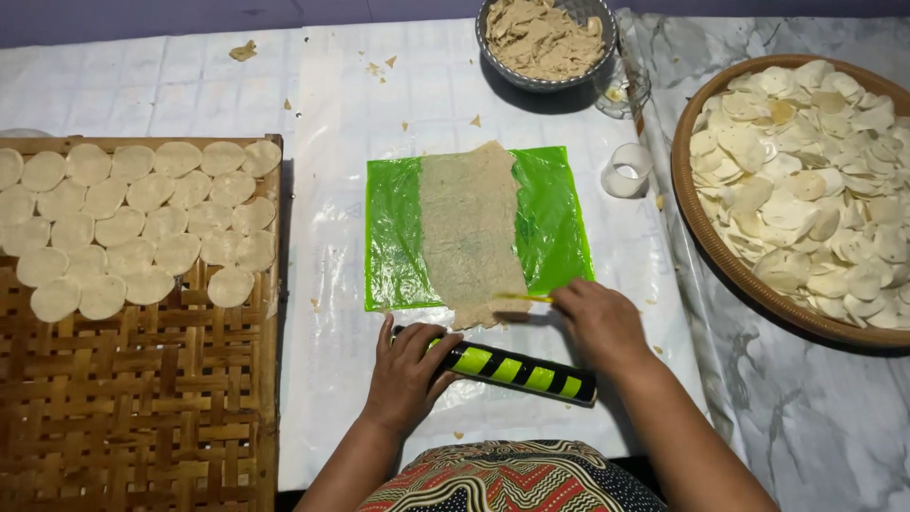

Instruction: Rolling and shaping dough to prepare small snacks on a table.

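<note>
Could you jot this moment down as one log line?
left hand: on roller | right hand: at dough sheet edge | dough sheet: on green plastic

**A home workspace for making crackers by hand**

This looks like a domestic food-making spot, not a factory. The table (pixel 190 85) is covered with clear plastic sheeting and a marble-patterned cloth (pixel 815 417). A woven bamboo tray (pixel 142 417) carries rows of thin round dough discs (pixel 142 228), and a round woven basket (pixel 697 223) is heaped with more. A metal bowl (pixel 493 57) of dough scraps and a rolled dough sheet (pixel 471 232) on green plastic (pixel 393 232) show small-scale handwork.
</note>
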